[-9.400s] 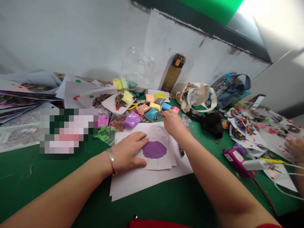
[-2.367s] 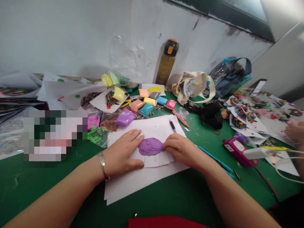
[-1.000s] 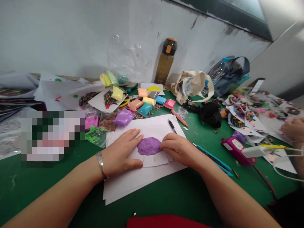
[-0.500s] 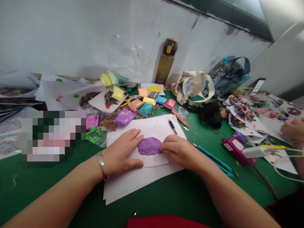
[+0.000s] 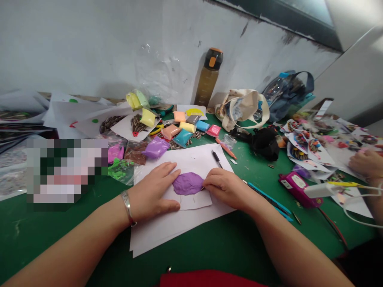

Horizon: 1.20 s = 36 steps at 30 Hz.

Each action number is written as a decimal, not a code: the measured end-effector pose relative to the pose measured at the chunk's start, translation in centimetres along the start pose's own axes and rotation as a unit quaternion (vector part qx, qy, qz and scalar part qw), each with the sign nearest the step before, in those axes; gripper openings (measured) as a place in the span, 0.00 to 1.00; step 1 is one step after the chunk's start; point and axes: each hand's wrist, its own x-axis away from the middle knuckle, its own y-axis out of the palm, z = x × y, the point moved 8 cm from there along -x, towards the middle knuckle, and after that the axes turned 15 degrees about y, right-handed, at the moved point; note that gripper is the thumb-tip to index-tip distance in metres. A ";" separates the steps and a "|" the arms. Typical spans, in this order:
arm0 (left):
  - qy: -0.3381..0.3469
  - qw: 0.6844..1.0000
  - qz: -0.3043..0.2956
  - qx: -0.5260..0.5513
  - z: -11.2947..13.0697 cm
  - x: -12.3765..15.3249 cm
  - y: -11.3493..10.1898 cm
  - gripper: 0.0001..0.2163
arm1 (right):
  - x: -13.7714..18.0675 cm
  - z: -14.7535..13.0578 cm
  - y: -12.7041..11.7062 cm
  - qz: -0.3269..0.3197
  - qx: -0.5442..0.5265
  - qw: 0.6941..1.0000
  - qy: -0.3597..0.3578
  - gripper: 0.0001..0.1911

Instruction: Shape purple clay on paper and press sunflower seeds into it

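A flattened oval of purple clay (image 5: pixel 188 184) lies on a small white paper (image 5: pixel 196 203) with thin drawn lines below the oval. Beneath that are larger white sheets (image 5: pixel 155 233). My left hand (image 5: pixel 154 191), with a silver bracelet at the wrist, rests flat and open on the paper, its fingertips at the clay's left edge. At the clay's right edge, my right hand (image 5: pixel 223 185) is closed in a pinch. A tiny thing shows at its fingertips, too small to name. Above the right hand a black pen (image 5: pixel 217 158) lies on the sheets.
Bags of coloured clay (image 5: pixel 182 137) and sunflower seeds (image 5: pixel 176 145) spread behind the paper. An orange-lidded bottle (image 5: pixel 208 77) and a cream cloth bag (image 5: pixel 239 107) stand by the wall. Right are blue tools (image 5: pixel 269 199), a magenta device (image 5: pixel 299 189) and another person's hand (image 5: pixel 366 164).
My right hand has shifted slightly right, a little away from the clay's edge. My left hand stays in place.
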 end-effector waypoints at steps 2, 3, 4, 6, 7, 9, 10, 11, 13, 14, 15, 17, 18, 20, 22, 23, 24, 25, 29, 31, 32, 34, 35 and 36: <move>0.003 1.000 0.004 0.000 -0.1 0.0 0.0 0.38 | -0.1 0.3 -0.2 0.008 -0.012 1.000 0.005 0.10; 0.003 1.000 0.004 0.000 -0.1 0.1 0.0 0.38 | -0.1 0.5 -0.3 0.013 -0.022 1.000 0.010 0.09; 0.003 1.000 0.004 0.000 -0.1 0.1 0.1 0.38 | -0.1 0.8 -0.4 0.017 -0.032 0.999 0.015 0.09; 0.000 1.000 -0.003 0.001 -0.2 0.1 0.2 0.39 | -0.1 1.2 -0.6 0.021 -0.044 0.999 0.021 0.09; -0.003 1.000 -0.008 0.002 -0.2 0.0 0.2 0.39 | -0.1 1.3 -0.6 0.018 -0.043 0.999 0.020 0.09; -0.006 1.000 -0.015 0.001 -0.2 0.0 0.3 0.40 | -0.2 1.2 -0.4 0.010 -0.033 0.999 0.009 0.10; -0.006 1.000 -0.016 0.001 -0.2 0.0 0.3 0.39 | -0.2 1.1 -0.3 0.009 -0.026 1.000 0.004 0.10; -0.006 1.000 -0.013 0.002 -0.2 0.0 0.2 0.39 | -0.2 1.0 -0.3 0.010 -0.021 1.000 -0.001 0.10; -0.004 1.000 -0.004 0.002 -0.1 0.0 0.1 0.38 | -0.3 1.1 -0.4 0.018 -0.020 1.000 -0.001 0.10; -0.001 1.000 -0.001 0.002 -0.1 0.1 0.1 0.38 | -0.3 1.2 -0.4 0.022 -0.023 0.999 0.003 0.10; 0.001 1.000 0.002 0.001 -0.1 0.1 0.1 0.38 | -0.3 1.3 -0.5 0.023 -0.027 0.999 0.007 0.10; 0.003 1.000 0.002 0.001 -0.1 0.1 0.1 0.38 | -0.3 1.4 -0.4 0.021 -0.030 0.999 0.012 0.10; 0.003 1.000 0.002 0.001 -0.1 0.1 0.1 0.38 | -0.3 1.4 -0.4 0.020 -0.028 0.999 0.012 0.10; 0.002 1.000 0.001 0.001 -0.1 0.0 0.1 0.38 | -0.4 1.3 -0.5 0.027 -0.021 0.999 0.009 0.10; -0.001 1.000 0.000 0.000 -0.1 0.0 0.1 0.38 | -0.4 1.3 -0.6 0.035 -0.024 0.999 0.010 0.10; -0.003 1.000 -0.002 0.001 -0.1 0.0 0.1 0.38 | -0.5 1.3 -0.7 0.034 -0.030 0.999 0.012 0.10; -0.006 1.000 -0.005 0.001 -0.2 0.0 0.2 0.39 | -0.5 1.4 -0.6 0.028 -0.038 0.999 0.014 0.10; -0.008 1.000 -0.007 0.002 -0.2 0.0 0.2 0.39 | -0.5 1.4 -0.6 0.020 -0.043 0.999 0.017 0.10; -0.006 1.000 -0.012 -0.001 -0.1 0.0 0.2 0.39 | -0.5 1.7 -0.6 0.022 -0.034 0.999 0.022 0.11; -0.005 1.000 -0.014 -0.005 -0.1 0.0 0.2 0.39 | -0.6 1.9 -0.8 0.037 -0.032 0.999 0.022 0.11; -0.006 1.000 -0.015 -0.007 -0.2 0.0 0.2 0.39 | -0.6 1.9 -0.8 0.039 -0.035 0.998 0.021 0.11; -0.006 1.000 -0.017 -0.010 -0.2 0.0 0.2 0.39 | -0.7 2.0 -0.7 0.029 -0.044 0.998 0.020 0.11; -0.006 1.000 -0.017 -0.013 -0.1 0.0 0.2 0.39 | -0.7 1.9 -0.6 0.024 -0.045 0.999 0.018 0.11; -0.005 1.000 -0.018 -0.015 -0.1 0.0 0.2 0.39 | -0.8 1.9 -0.6 0.022 -0.044 0.999 0.017 0.11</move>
